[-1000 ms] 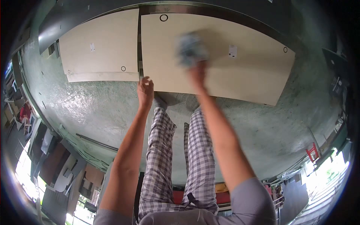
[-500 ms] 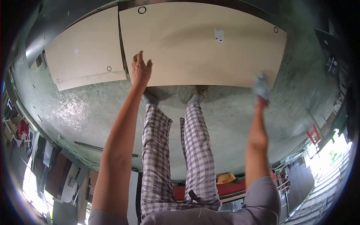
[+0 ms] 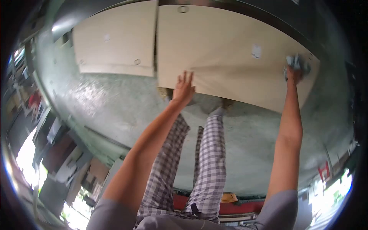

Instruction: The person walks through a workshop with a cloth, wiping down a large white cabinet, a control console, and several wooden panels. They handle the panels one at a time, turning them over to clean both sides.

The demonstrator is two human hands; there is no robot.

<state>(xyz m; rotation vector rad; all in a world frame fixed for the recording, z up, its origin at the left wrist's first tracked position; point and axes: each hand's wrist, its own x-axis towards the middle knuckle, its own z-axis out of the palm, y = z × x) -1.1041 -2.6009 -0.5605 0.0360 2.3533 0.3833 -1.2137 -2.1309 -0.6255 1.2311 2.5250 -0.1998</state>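
In the head view, a large beige panel with a white label lies in front of my feet. My left hand is at its near edge, fingers spread and reaching over the surface. My right hand grips a grey cloth above the panel's right end, slightly blurred by motion. The cloth is bunched around the fingers. A round dark ring mark shows near the panel's far left corner.
A second beige panel lies to the left, separated by a narrow gap. Greenish floor surrounds both panels. Stacked boards stand at the lower left, and a red stool-like object is at the right.
My right hand has carried the cloth from the panel's near right edge farther over its right end. My left hand has drawn back to the near edge. The view has turned.
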